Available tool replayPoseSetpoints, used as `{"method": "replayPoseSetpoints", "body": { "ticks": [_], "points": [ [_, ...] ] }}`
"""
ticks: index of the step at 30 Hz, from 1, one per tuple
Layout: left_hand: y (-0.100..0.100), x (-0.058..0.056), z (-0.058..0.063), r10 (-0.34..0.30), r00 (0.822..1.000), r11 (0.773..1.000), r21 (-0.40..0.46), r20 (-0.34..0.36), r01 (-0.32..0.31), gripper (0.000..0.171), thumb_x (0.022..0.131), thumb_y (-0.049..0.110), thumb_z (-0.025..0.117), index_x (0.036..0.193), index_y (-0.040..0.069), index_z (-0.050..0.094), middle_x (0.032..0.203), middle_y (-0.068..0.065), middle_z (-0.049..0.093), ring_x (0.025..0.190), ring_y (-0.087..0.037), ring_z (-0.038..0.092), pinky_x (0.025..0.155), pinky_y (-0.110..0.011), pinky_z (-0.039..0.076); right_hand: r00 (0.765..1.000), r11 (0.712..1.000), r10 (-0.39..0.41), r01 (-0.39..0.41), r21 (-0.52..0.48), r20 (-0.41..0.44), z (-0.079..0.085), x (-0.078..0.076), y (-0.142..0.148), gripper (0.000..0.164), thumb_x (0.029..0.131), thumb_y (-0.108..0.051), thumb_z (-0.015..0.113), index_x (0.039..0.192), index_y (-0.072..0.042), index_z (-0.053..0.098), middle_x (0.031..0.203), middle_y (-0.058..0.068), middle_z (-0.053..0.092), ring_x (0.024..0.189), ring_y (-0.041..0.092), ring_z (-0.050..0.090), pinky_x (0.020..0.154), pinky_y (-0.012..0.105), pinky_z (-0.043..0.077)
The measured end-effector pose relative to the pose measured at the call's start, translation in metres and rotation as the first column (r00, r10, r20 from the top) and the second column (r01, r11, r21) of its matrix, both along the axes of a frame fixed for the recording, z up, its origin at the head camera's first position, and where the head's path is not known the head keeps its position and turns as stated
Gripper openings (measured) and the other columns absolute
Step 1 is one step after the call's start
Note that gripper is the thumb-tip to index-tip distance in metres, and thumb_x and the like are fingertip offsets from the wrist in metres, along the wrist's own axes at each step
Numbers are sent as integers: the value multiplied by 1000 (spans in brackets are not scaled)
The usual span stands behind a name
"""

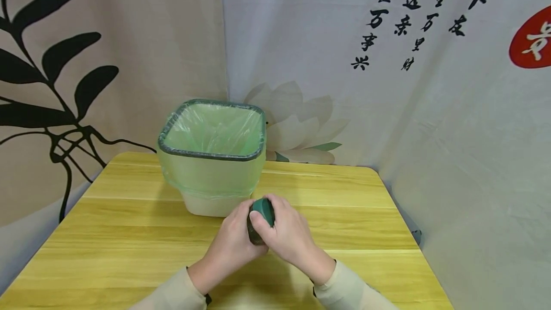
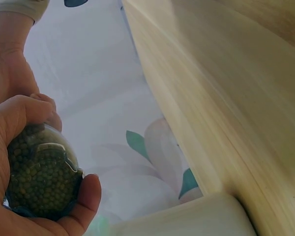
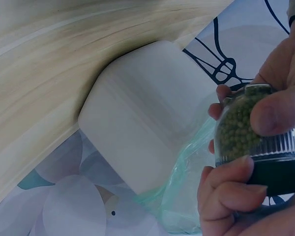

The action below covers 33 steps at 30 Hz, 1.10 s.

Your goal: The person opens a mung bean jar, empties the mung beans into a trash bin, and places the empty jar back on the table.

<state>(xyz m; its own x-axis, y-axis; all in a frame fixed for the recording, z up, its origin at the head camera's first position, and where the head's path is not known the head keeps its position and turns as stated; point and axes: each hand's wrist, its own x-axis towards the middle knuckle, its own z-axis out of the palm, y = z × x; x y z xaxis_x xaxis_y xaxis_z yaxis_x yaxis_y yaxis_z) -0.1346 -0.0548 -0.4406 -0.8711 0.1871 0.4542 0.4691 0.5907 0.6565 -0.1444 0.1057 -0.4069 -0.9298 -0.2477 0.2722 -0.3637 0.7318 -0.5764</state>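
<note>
A clear jar [image 2: 42, 182] full of small green beans is held between both hands over the table, in front of the bin. My left hand [image 1: 234, 236] grips the jar's body, its fingers curled round it in the left wrist view. On the dark green lid [image 1: 263, 208], my right hand [image 1: 287, 231] has its thumb and fingers curled round the edge. The right wrist view shows the jar tilted, with the lid [image 3: 280, 174] at the lower end and the beans [image 3: 236, 130] behind the clear wall.
A pale bin [image 1: 215, 176] with a green plastic liner and a dark rim stands just beyond the hands, to the left. The wooden table [image 1: 344, 214] reaches back to hanging cloths [image 1: 301, 37] printed with a plant, a flower and writing.
</note>
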Motion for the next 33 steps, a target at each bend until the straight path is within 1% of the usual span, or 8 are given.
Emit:
{"method": "replayPoseSetpoints", "body": {
  "ticks": [3, 7, 10, 14, 24, 27, 33],
  "points": [
    [1, -2, 2, 2, 999, 1000, -3, 41, -2, 77, 65, 11, 92, 133, 3, 57, 115, -7, 68, 98, -20, 67, 83, -39, 62, 999, 1000, -5, 4, -14, -31, -1, -2, 0, 52, 99, -56, 55, 132, -17, 67, 122, 3, 73, 96, 20, 70, 69, 33, 53],
    [2, -3, 2, 2, 998, 1000, 3, 64, -2, 79, 63, 11, 93, 133, 1, 57, 116, -8, 68, 99, -22, 68, 84, -40, 62, 997, 1000, -13, 12, -23, -72, -2, -3, -1, 50, 98, -53, 58, 130, -16, 68, 123, 5, 74, 96, 21, 72, 69, 33, 54],
    [2, -3, 1, -4, 998, 1000, 5, 56, 3, 81, 62, 12, 93, 133, 1, 57, 116, -8, 68, 99, -22, 68, 84, -40, 63, 995, 999, -18, 15, -32, -96, -3, -2, -1, 50, 97, -52, 59, 130, -15, 69, 121, 5, 75, 95, 21, 72, 68, 32, 55],
    [1, -6, 1, -27, 999, 1000, 12, 46, 26, 83, 62, 13, 94, 136, 1, 56, 117, -9, 69, 99, -22, 68, 84, -39, 63, 993, 999, -21, 15, -48, -120, -2, -3, -1, 50, 95, -52, 59, 127, -15, 70, 115, 5, 75, 89, 19, 70, 64, 28, 53],
    [0, -9, 6, -52, 998, 999, 2, 26, 52, 86, 59, 12, 93, 135, -1, 56, 116, -10, 69, 98, -23, 70, 82, -38, 64, 984, 997, -17, 4, -71, -178, -2, -5, -1, 50, 94, -51, 60, 124, -13, 71, 109, 6, 76, 85, 17, 68, 62, 26, 52],
    [-1, -9, 7, -52, 998, 999, 1, 31, 52, 87, 59, 11, 93, 136, -2, 56, 116, -10, 70, 98, -23, 70, 82, -38, 64, 982, 998, -13, 0, -70, -188, -2, -6, -1, 49, 94, -50, 60, 123, -13, 71, 109, 6, 76, 84, 17, 68, 62, 26, 52],
    [-1, -9, 8, -58, 996, 998, 15, 61, 57, 85, 61, 12, 93, 138, 0, 56, 116, -8, 70, 98, -21, 69, 83, -37, 63, 977, 998, -8, -6, -67, -211, -3, -6, -1, 49, 93, -49, 59, 124, -12, 71, 110, 7, 76, 84, 17, 69, 61, 25, 51]
  ]
}}
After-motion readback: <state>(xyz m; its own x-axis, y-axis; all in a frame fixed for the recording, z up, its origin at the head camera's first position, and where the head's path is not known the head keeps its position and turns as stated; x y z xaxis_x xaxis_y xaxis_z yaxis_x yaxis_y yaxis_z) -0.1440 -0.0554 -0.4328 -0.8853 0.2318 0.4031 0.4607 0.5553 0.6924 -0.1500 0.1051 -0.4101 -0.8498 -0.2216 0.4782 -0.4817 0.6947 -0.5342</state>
